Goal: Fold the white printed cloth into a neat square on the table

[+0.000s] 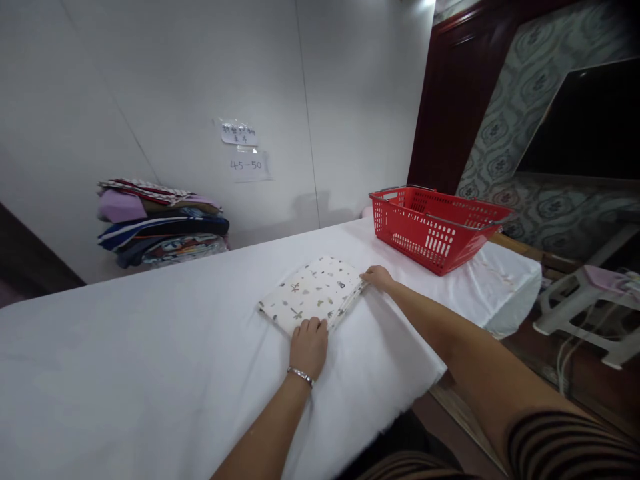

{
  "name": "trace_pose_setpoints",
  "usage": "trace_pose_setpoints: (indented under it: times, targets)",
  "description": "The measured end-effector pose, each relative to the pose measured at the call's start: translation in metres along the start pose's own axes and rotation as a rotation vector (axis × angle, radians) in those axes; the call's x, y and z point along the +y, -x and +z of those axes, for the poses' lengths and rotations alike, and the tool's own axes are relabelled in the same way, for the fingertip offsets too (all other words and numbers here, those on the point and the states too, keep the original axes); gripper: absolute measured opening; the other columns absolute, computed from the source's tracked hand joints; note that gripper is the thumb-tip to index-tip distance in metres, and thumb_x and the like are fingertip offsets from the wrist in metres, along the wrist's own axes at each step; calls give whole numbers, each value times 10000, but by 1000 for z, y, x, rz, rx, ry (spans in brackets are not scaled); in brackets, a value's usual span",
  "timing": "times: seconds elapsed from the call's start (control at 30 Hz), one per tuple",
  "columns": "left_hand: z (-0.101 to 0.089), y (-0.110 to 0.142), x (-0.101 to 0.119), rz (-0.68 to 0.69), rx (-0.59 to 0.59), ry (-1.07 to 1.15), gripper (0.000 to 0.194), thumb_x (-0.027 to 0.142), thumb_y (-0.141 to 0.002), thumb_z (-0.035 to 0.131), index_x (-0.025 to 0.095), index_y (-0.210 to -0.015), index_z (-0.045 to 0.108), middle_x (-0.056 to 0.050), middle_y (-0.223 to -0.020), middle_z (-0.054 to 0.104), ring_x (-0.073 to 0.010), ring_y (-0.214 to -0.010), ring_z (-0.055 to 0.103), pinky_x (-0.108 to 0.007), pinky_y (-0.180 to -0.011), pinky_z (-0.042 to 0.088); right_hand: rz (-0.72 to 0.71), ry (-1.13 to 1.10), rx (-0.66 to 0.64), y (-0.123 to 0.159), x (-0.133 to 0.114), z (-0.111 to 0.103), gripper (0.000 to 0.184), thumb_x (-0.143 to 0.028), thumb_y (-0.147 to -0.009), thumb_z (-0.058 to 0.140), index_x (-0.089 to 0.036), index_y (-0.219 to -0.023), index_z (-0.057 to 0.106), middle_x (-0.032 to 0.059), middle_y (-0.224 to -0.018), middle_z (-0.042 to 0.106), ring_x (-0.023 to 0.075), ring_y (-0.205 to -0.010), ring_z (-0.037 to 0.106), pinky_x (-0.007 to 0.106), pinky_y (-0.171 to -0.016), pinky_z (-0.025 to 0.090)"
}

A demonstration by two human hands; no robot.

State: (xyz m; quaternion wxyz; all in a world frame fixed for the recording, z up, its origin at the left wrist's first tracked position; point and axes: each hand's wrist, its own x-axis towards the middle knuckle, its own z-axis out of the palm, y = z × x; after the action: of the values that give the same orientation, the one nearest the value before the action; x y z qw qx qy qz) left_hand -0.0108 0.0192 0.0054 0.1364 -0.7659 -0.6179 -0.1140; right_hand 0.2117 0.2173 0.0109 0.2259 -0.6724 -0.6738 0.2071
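A folded white cloth (315, 287) with a small scattered print of leaves and figures lies flat on the white-covered table. My left hand (309, 347), with a bracelet at the wrist, grips the cloth's near corner with its fingers curled over the edge. At the right corner, the fingers of my right hand (379, 277) pinch the layered edge of the same cloth. Both thumbs are mostly hidden.
On the table's right side stands a red plastic basket (440, 230) with metal handles. A pile of folded clothes (163, 223) sits beyond the table's far left edge, against the white wall. A plastic stool (590, 303) is at the right.
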Motion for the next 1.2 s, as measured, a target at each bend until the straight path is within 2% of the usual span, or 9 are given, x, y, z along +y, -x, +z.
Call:
trace_pose_setpoints:
  times: [0.23, 0.4, 0.53, 0.63, 0.73, 0.87, 1.1, 1.2]
  targets:
    - [0, -1, -1, -1, -22, 20, 242, 206, -857, 411, 203, -1048, 559, -49, -925, 548, -195, -860, 463, -334, -720, 354, -42, 26, 28, 0, -5, 0, 157, -233, -708, 569, -153, -815, 653, 27, -783, 646, 124, -688, 555, 187, -547, 341]
    - [-1, -1, -1, -5, -24, 38, 234, 205, -854, 417, 204, -1040, 559, -48, -919, 547, -192, -855, 463, -331, -717, 354, -56, 43, 56, 0, -2, -8, 204, -285, -788, 497, -158, -849, 644, 34, -822, 654, 127, -735, 562, 193, -593, 357]
    - [-1, -1, -1, -7, -17, 47, 226, 199, -850, 422, 205, -1030, 559, -44, -915, 545, -193, -853, 462, -333, -720, 352, -41, 89, 12, -2, -1, -13, 283, -341, -829, 448, -148, -832, 655, 48, -806, 660, 134, -714, 570, 200, -565, 347]
    - [-1, -1, -1, -7, -10, 58, 216, 198, -844, 434, 209, -1019, 559, -45, -912, 540, -190, -848, 461, -331, -721, 352, -18, 141, -54, -3, -4, -14, 334, -410, -811, 474, -138, -783, 667, 63, -760, 659, 146, -676, 576, 210, -538, 338]
    - [0, 0, -1, -3, -2, 57, 218, 205, -845, 435, 208, -1025, 557, -45, -912, 540, -189, -849, 460, -329, -724, 353, 3, 194, -92, -6, -8, -13, 345, -460, -748, 555, -138, -798, 668, 79, -804, 661, 170, -709, 586, 216, -543, 343]
    - [0, 0, -2, 2, 1, 52, 219, 208, -849, 427, 205, -1023, 559, -41, -913, 542, -187, -847, 459, -326, -726, 356, 10, 250, -106, -8, -13, -10, 313, -422, -689, 629, -140, -818, 668, 94, -851, 660, 194, -766, 594, 222, -565, 360]
    - [-1, -1, -2, -6, -5, 63, 216, 212, -847, 431, 211, -1020, 560, -43, -909, 534, -186, -852, 463, -325, -720, 358, 6, 251, -113, -9, -13, -8, 335, -446, -688, 630, -133, -801, 667, 91, -830, 659, 188, -756, 597, 215, -563, 368]
    - [-2, -1, -2, -7, -16, 69, 216, 208, -849, 423, 216, -1016, 558, -45, -915, 535, -188, -858, 463, -329, -727, 356, -2, 209, -99, -9, -11, -10, 305, -415, -727, 603, -137, -836, 663, 71, -813, 661, 161, -730, 595, 200, -545, 360]
